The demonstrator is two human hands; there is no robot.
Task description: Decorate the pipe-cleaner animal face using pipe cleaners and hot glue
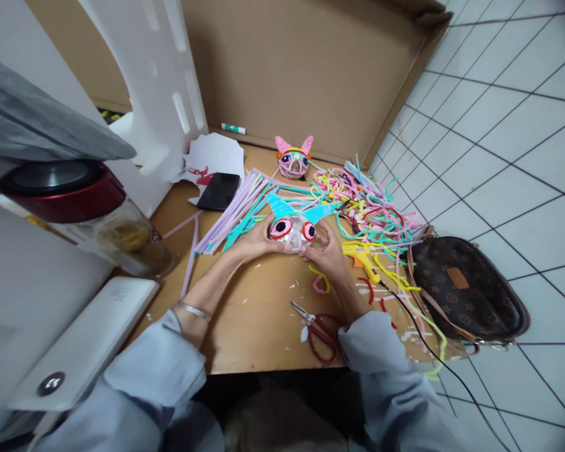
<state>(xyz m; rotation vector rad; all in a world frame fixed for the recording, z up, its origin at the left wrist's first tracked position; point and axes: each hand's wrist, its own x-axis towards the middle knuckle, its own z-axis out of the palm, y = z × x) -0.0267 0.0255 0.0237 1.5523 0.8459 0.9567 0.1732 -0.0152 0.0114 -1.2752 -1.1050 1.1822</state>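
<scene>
Between my two hands is a clear, rounded craft mask [292, 242] with blue pipe-cleaner horns and pink, red-rimmed eyes with black pupils. My left hand [258, 240] grips its left side, the thumb along the lower edge. On the opposite side, my right hand [326, 251] holds it with thumb and fingers closed on the rim. Behind it stands a similar finished-looking piece [294, 162] with pink horns. Red-handled scissors [321, 333] lie near the table's front edge, and a yellow glue gun [361, 257] rests just right of my right hand.
Straight pipe cleaners [235, 210] lie left of centre, with a tangled heap [367, 201] at the back right. A black phone [219, 191] sits on paper. A brown handbag [466, 285] stands right; a glass bottle [89, 213] and white power bank [85, 342] are left. A cord crosses the right edge.
</scene>
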